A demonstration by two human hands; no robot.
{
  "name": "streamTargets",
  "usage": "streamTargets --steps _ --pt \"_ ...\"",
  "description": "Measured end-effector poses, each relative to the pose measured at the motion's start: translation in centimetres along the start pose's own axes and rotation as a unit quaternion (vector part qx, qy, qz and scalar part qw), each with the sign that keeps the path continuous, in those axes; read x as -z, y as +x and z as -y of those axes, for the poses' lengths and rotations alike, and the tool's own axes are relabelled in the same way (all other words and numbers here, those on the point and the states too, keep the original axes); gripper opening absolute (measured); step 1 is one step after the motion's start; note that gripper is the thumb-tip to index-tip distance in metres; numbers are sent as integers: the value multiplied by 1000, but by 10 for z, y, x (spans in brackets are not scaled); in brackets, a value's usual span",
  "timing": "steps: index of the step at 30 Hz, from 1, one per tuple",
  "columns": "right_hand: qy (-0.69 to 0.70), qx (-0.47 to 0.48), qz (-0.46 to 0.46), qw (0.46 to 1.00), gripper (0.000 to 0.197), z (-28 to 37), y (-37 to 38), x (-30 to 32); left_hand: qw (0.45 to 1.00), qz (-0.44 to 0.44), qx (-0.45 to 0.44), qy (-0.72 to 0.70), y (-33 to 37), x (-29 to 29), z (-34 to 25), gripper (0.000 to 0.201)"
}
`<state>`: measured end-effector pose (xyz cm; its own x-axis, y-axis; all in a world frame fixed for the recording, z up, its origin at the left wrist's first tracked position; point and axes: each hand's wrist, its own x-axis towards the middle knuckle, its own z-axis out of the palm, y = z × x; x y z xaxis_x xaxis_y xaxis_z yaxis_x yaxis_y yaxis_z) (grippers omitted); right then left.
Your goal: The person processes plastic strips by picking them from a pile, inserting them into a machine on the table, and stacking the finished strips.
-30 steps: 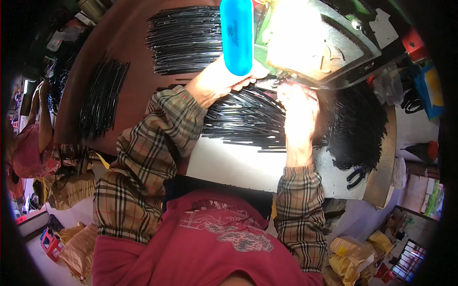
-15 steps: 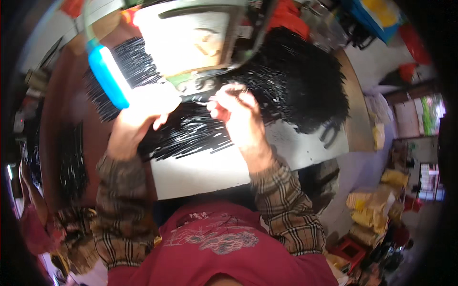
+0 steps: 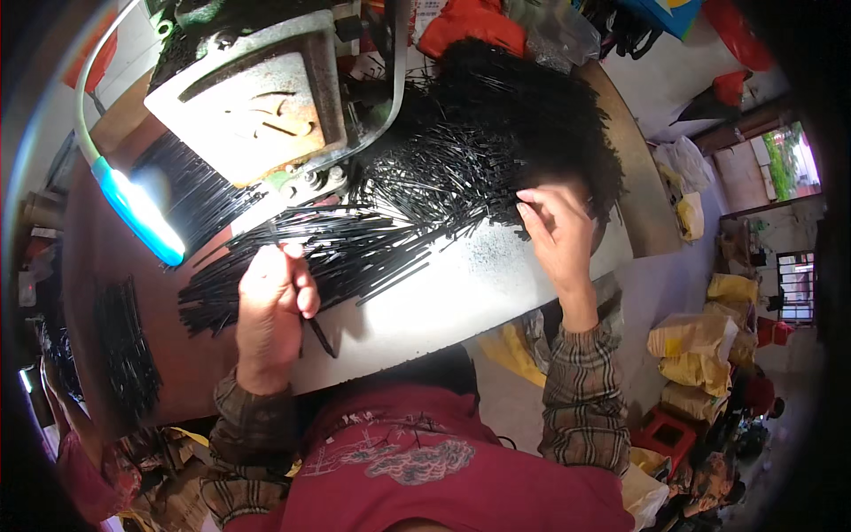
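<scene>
My left hand (image 3: pixel 273 293) is closed over the heap's left part. From under its fingers the end of a thin black strip (image 3: pixel 322 340) sticks out toward me. Beneath and beyond that hand lies a loose bundle of black strips (image 3: pixel 381 257), roughly lined up. At the right, my right hand (image 3: pixel 560 232) reaches the near edge of a large tangled pile of black strips (image 3: pixel 541 115). Its thumb and fingers are apart, and I see nothing between them. A machine with a pale metal cover (image 3: pixel 257 115) stands just beyond the bundle.
A blue lamp (image 3: pixel 137 217) on a bendable arm shines from the left. More black strips (image 3: pixel 128 346) lie on the brown tabletop (image 3: pixel 191 372). A white board (image 3: pixel 399 328) covers the table's near part. Yellow bags (image 3: pixel 696 350) and a red stool (image 3: pixel 663 436) stand to the right.
My hands have moved apart. The right went from beside the machine to the big pile, its fingers spreading; the left came nearer to me. The whole view has shifted and turned.
</scene>
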<state>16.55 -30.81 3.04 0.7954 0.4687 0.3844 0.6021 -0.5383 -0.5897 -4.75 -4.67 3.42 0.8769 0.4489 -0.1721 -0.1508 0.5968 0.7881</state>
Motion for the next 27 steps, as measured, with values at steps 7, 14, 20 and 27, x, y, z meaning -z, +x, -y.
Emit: streamTargets --steps 7,14,20,27 --pt "-141 149 78 976 5 0 27 4 996 -27 -20 83 8 -3 6 33" --pt "-150 173 131 965 8 -2 37 8 992 -45 -28 116 14 -5 -5 38" --pt "-158 220 158 950 9 0 42 11 995 -40 -11 90 16 1 -3 35" --pt "-161 273 137 939 11 21 58 13 998 -13 -29 59 20 2 -2 33"
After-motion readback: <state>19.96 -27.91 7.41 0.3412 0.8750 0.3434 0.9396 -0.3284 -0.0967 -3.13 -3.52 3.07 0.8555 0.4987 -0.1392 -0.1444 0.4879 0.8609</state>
